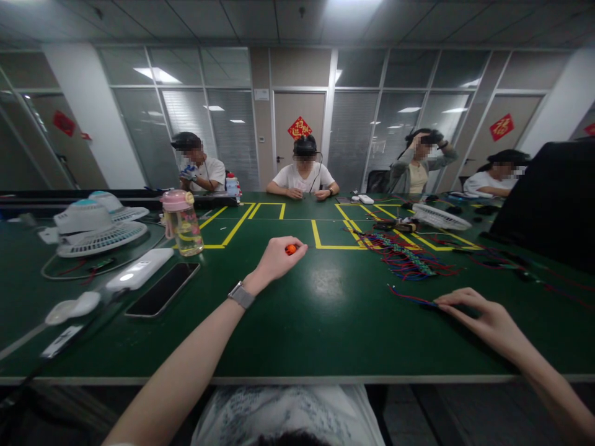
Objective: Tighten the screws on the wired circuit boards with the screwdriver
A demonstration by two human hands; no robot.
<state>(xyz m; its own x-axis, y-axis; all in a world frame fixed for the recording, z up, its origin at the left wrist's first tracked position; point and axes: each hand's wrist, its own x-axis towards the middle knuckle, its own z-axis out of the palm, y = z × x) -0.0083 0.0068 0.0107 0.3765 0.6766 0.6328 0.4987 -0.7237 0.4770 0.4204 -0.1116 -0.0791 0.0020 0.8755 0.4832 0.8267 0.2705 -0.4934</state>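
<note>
The right hand (486,321) pinches thin red-and-blue wires (411,298); the left hand (275,259) curls around a bright orange thing (290,249).

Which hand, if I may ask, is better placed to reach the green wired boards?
Probably the right hand, pinching red and blue wires close to the boards; the left hand, holding something orange, is farther.

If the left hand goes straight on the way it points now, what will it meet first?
Probably the bundle of red and blue wires with green parts. The left hand points rightward, across the flat yellow tape, roughly toward it. Depth is unclear, so it might pass above.
</note>
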